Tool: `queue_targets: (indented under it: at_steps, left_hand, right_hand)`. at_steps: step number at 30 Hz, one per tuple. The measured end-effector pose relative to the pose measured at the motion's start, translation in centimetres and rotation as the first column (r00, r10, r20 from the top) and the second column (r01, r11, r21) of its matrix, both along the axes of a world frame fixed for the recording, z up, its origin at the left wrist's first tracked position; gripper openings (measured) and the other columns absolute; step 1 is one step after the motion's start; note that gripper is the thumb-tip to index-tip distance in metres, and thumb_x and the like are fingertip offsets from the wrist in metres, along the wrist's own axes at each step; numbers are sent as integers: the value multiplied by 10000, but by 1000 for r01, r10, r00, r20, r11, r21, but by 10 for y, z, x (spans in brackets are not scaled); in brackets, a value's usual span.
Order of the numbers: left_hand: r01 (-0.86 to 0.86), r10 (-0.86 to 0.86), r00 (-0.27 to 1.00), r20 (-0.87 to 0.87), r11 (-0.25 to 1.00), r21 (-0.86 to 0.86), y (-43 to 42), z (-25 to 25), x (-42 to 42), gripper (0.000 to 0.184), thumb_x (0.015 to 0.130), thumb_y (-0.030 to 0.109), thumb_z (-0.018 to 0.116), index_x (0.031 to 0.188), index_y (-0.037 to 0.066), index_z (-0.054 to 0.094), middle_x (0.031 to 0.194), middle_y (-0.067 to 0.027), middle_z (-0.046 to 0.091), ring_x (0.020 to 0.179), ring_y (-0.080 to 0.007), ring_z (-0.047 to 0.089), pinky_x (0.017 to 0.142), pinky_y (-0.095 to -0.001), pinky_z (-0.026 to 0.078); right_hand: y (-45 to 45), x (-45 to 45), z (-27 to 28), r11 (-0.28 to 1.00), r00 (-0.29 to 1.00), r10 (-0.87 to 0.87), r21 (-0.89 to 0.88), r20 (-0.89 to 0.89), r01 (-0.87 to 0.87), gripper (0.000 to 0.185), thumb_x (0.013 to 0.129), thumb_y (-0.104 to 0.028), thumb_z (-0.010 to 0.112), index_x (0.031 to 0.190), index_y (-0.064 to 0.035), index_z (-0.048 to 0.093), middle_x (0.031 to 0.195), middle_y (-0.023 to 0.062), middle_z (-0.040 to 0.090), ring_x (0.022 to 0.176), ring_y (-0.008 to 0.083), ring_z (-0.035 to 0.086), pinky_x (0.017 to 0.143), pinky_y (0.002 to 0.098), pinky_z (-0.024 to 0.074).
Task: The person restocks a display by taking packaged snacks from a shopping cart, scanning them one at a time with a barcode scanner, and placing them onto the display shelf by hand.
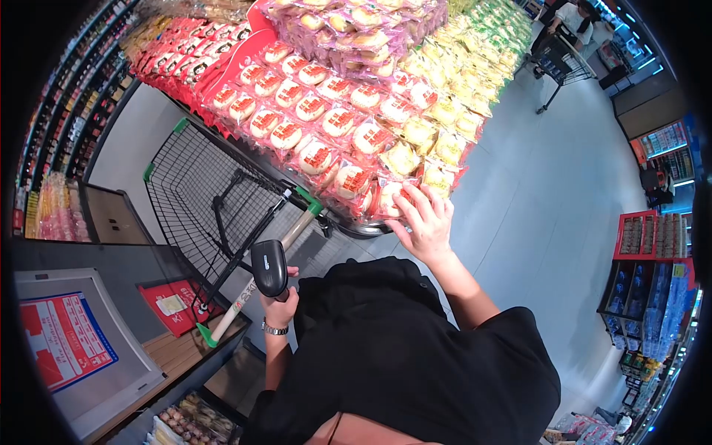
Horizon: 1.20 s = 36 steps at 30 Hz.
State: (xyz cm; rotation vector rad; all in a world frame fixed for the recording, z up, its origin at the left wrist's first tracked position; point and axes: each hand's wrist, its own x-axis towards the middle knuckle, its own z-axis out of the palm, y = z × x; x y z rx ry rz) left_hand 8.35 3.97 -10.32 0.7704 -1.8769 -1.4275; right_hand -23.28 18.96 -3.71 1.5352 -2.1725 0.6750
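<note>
My left hand (280,305) is wrapped round the handle of a black handheld barcode scanner (269,267), its head pointing forward. It is beside the handle bar of a shopping cart (248,285). My right hand (426,226) reaches to the front corner of a display piled with wrapped pastries. Its fingers are stretched out and apart, resting on a round pastry (387,202) in clear wrap with red print. More such red-printed pastries (315,157) lie in rows around it, and yellow-wrapped pastries (401,159) are just beyond.
Purple-wrapped pastries (348,37) are heaped higher at the back. The cart's wire basket (196,178) is at left against the display. A sign board (70,334) stands at lower left. Across the aisle floor (549,193), a person (575,18) is with another cart (561,59).
</note>
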Motion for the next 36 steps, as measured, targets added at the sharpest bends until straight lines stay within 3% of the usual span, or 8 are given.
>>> queue_targets:
  at_steps: [13,22,23,26,30,31,34,36]
  left_hand:
    - [7,-7,1000,-4,999,49,-12,-10,5,422,735,-77,555,1154,-43,599,1082,-141,664,970,-211,656,887,-347,519]
    - [-22,24,999,-23,998,66,-19,-22,15,406,755,-43,602,1161,-31,608,1062,-129,681,994,-211,649,915,-353,495]
    - [-21,21,1000,-11,1000,20,-22,-25,19,406,761,-33,609,1167,-27,607,1060,-126,684,991,-210,647,914,-351,491]
    - [-65,65,998,1,998,12,-23,-18,28,352,800,37,624,1146,-29,614,1075,-136,681,1012,-221,641,929,-361,489]
    - [-148,148,989,4,988,44,-28,-16,50,311,824,97,633,1107,-33,627,1082,-145,684,1017,-231,638,952,-361,474]
    - [-215,214,977,12,976,30,-27,-10,55,275,832,101,635,1066,-41,647,1043,-118,684,948,-183,615,902,-325,463]
    - [-298,295,949,115,955,12,-32,-14,87,255,832,110,646,1035,-42,672,1002,-104,703,907,-179,619,857,-340,476]
    - [-374,354,916,191,924,79,-32,-11,108,203,860,97,635,1002,-38,688,998,-98,689,871,-146,606,829,-309,471]
  right_hand:
    - [18,3,4,999,1000,11,39,3,-11,601,764,-483,762,1258,-161,642,1405,68,560,1262,308,487,1016,463,309]
    - [15,29,16,954,973,212,-199,-86,-225,398,710,-265,826,1066,-134,705,1227,59,670,1139,267,571,921,418,403]
    - [10,34,22,926,954,292,-229,-68,-300,322,704,-173,802,1004,-105,705,1129,52,695,1050,244,613,849,376,451]
    - [-5,51,14,824,832,551,-196,61,-531,286,719,-122,776,991,-76,697,1055,52,697,986,208,627,784,340,477]
    - [-29,77,4,725,681,652,-11,334,-689,217,780,-133,732,966,-59,647,873,51,624,837,216,608,753,339,487]
    - [-35,82,0,696,641,663,-4,386,-718,215,813,-156,712,979,-54,621,869,60,587,845,236,590,761,355,485]
    - [-54,93,-10,657,601,580,121,550,-744,280,824,-170,714,1055,-44,619,1043,95,617,1028,270,590,893,402,485]
    - [-69,99,-17,669,627,587,130,512,-732,353,819,-199,738,1110,-41,616,1185,129,597,1176,305,540,1005,449,445]
